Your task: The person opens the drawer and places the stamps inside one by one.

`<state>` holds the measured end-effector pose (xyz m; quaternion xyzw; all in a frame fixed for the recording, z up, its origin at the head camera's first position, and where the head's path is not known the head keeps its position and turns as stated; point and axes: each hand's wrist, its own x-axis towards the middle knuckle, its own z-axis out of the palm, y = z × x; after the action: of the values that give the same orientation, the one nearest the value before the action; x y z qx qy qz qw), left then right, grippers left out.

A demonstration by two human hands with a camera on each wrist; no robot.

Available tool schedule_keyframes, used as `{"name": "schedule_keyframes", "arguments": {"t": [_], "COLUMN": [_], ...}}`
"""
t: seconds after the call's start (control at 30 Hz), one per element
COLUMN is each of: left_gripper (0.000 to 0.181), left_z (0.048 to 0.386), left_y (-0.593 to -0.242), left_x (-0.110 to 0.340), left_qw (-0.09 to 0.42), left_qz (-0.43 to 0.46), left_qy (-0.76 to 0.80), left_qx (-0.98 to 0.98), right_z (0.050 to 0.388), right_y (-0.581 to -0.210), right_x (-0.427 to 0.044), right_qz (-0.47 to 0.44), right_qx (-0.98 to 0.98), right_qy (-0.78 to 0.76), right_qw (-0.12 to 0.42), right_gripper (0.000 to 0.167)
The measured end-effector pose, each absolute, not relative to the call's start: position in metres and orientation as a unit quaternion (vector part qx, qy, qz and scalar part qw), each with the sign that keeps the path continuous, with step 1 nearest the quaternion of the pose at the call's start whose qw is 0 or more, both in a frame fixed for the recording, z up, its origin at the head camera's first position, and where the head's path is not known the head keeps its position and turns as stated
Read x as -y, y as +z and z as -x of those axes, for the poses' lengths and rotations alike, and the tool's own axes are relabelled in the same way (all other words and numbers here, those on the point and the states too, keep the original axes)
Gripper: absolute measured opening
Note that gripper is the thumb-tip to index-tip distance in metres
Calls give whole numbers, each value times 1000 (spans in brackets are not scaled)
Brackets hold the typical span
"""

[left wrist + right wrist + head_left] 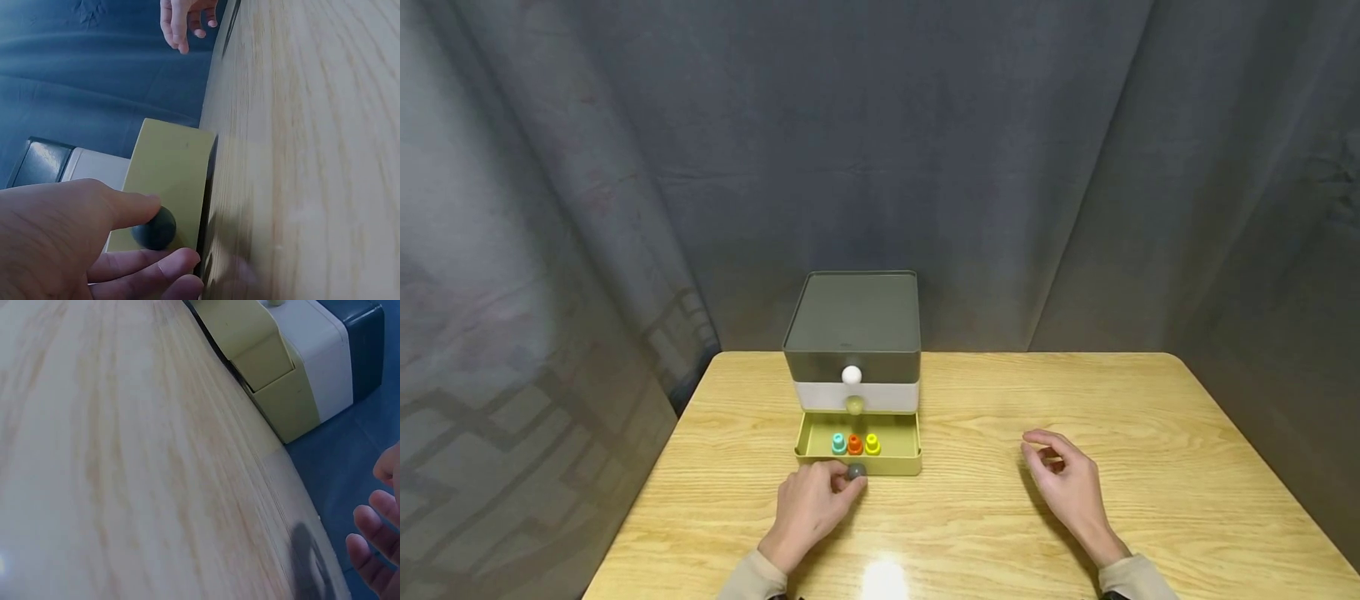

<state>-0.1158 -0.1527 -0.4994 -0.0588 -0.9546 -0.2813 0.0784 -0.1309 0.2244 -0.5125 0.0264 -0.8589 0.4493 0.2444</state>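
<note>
My left hand pinches the round dark knob of the olive-green bottom drawer between thumb and fingers. That drawer is pulled out from a three-tier drawer box. Inside it, side by side, stand a light-blue piece, an orange-red piece and a yellow piece, each small and stepped like a little peg. Off to the right, my right hand hovers above the table with loosely bent fingers and holds nothing.
Above the pulled-out drawer are a white drawer with a green knob and a dark top drawer with a white knob. The wooden table meets a grey curtain at the back and sides.
</note>
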Motion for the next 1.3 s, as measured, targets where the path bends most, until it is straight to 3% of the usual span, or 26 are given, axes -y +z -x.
{"name": "schedule_keyframes", "arguments": {"t": [1.3], "left_gripper": [26], "left_z": [151], "left_y": [-501], "left_x": [149], "left_qw": [73], "left_qz": [33], "left_qy": [-327], "left_qx": [942], "right_z": [126], "right_y": [-515], "right_x": [-228], "right_qz": [-47], "right_qx": [864], "right_qy": [434], "right_qw": [249], "right_gripper": [13]}}
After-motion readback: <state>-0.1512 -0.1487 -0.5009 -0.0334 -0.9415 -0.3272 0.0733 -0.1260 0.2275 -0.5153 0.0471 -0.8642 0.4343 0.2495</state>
